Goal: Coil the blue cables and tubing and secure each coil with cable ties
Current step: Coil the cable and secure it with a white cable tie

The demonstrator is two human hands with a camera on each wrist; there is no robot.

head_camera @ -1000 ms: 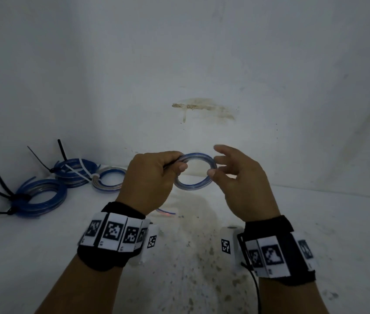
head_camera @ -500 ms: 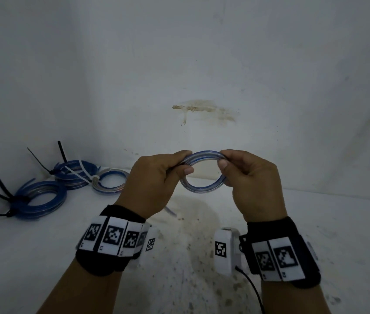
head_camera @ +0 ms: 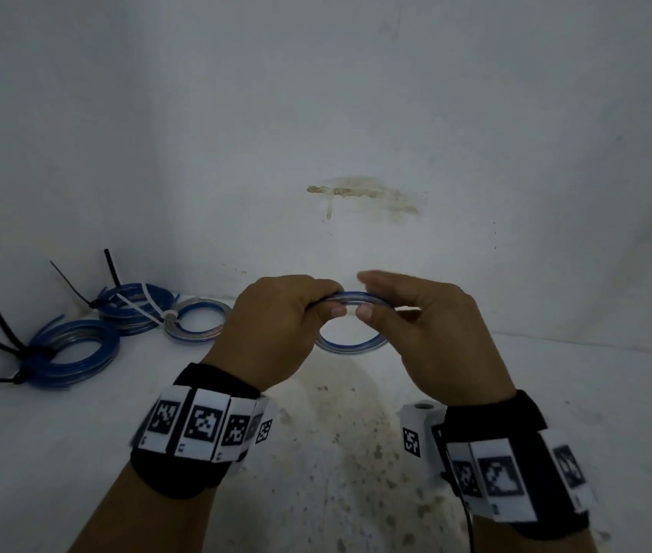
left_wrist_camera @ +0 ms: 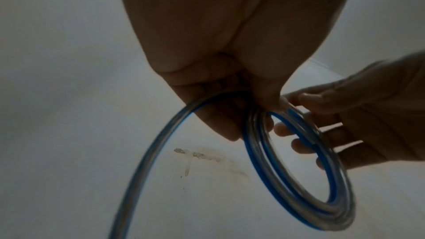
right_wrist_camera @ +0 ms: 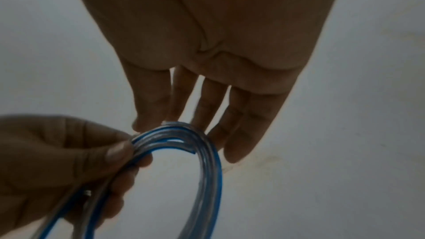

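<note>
A small coil of clear blue-striped tubing (head_camera: 352, 347) hangs in the air above the white surface. My left hand (head_camera: 316, 303) grips its upper left side, fingers curled round the bundled turns. In the left wrist view a loose tail (left_wrist_camera: 156, 152) runs down out of that grip beside the coil (left_wrist_camera: 299, 179). My right hand (head_camera: 396, 309) sits against the coil's upper right with its fingers (right_wrist_camera: 207, 101) straight behind the turns and its thumb touching the coil (right_wrist_camera: 207, 152) from below. One cut tube end shows inside the top of the loop.
Three tied coils lie at the left against the wall: a blue one with black ties (head_camera: 72, 349), a blue one with black and white ties (head_camera: 136, 309), and a silvery one with a white tie (head_camera: 200, 317). The stained white surface (head_camera: 336, 453) stretches below my hands.
Half a second ago my right hand pinched the coil's upper right; now its fingers have straightened and shifted left along the top. The coil has tipped flatter. My left hand keeps its grip.
</note>
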